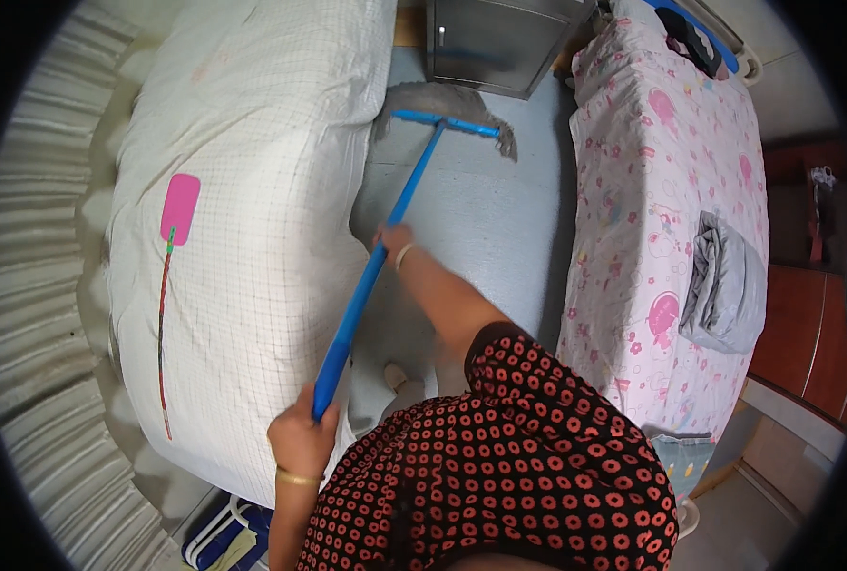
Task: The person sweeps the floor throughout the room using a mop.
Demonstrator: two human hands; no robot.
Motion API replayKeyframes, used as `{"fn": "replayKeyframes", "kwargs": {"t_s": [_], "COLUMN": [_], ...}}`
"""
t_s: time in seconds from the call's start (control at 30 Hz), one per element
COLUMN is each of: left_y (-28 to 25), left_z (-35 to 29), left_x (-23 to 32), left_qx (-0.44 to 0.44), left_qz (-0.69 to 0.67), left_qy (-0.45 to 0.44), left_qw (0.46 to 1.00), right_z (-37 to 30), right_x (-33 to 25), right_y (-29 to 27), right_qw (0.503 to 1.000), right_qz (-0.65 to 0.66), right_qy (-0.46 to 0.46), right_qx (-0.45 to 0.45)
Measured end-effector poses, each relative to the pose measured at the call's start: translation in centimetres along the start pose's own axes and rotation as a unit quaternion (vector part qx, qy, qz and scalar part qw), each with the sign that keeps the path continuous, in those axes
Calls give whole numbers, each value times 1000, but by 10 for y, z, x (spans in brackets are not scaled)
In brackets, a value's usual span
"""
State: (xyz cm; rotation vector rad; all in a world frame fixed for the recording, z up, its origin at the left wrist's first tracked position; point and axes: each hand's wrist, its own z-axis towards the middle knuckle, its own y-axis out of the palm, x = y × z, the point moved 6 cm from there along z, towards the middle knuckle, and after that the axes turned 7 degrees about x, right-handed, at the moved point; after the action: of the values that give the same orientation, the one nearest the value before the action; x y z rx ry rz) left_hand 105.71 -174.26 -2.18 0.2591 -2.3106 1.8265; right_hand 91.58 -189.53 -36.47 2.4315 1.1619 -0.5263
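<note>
A blue mop handle runs from my lower left up to a flat grey mop head lying on the grey floor between two beds. My left hand grips the near end of the handle, close to my body. My right hand is closed around the handle about halfway up. The mop head lies at the far end of the aisle, just in front of a metal cabinet.
On my left stands a bed with a white checked cover, and a pink fly swatter lies on it. The bed on my right has a pink patterned sheet with folded grey cloth. Wooden furniture is far right.
</note>
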Motion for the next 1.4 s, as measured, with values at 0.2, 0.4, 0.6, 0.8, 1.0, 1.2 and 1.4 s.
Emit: {"fn": "replayKeyframes", "kwargs": {"t_s": [0.2,0.4,0.6,0.8,1.0,1.2,1.4], "left_y": [-17,-56,-68,-66,-82,-121,-176], "left_z": [52,42,54,63,59,25,-17], "left_x": [82,64,63,80,82,38,-30], "left_qx": [-23,-31,-77,-116,-116,-102,-84], "left_qz": [43,36,72,150,151,189,228], "left_qy": [68,123,198,307,390,400,340], "left_qw": [996,991,974,933,901,891,908], "right_z": [1,-50,-82,-119,-143,-175,-157], "right_x": [-88,-65,-34,-10,24,60,110], "right_y": [-38,-48,-97,-144,-145,-102,-41], "right_qw": [998,985,935,907,870,902,922], "right_qz": [55,161,336,394,459,373,309], "right_qy": [-2,44,96,151,178,218,230], "right_qx": [-20,-45,-54,-20,10,16,44]}}
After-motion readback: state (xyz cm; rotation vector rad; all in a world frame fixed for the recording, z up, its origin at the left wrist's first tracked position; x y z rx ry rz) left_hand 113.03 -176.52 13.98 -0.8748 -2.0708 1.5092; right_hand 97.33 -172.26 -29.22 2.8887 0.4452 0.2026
